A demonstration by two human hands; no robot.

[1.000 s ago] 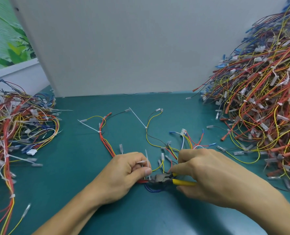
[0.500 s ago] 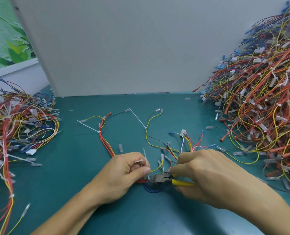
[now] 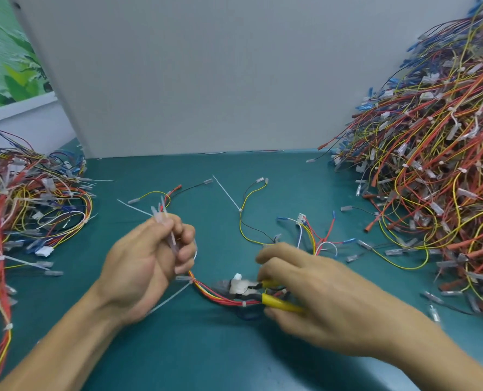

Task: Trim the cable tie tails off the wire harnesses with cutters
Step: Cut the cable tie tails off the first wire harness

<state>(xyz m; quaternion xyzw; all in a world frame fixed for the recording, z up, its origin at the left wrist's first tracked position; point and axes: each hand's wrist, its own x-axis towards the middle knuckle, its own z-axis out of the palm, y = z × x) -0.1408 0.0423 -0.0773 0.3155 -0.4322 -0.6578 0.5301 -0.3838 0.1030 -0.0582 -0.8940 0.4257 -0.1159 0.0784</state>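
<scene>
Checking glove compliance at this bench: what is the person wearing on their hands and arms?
Nothing visible. The left hand and right hand are bare, with no gloves. The left forearm and right forearm are uncovered to the frame's edge: no sleeves, watch or bracelet. No ring shows, though blur on the fingers leaves that uncertain.

My left hand [image 3: 150,261] is held up and farther from me than the right, its palm side turned partly toward me. Its fingers curl round a small bunch of cable tie tails [image 3: 162,221] that pokes out above the fingertips. The left forearm comes in from the lower left. My right hand [image 3: 319,300] sits lower, back upward, gripping the yellow handles of the cutters [image 3: 279,302], whose nose points toward the left hand. The right forearm enters from the lower right. The hands are apart, and both look slightly blurred.
</scene>
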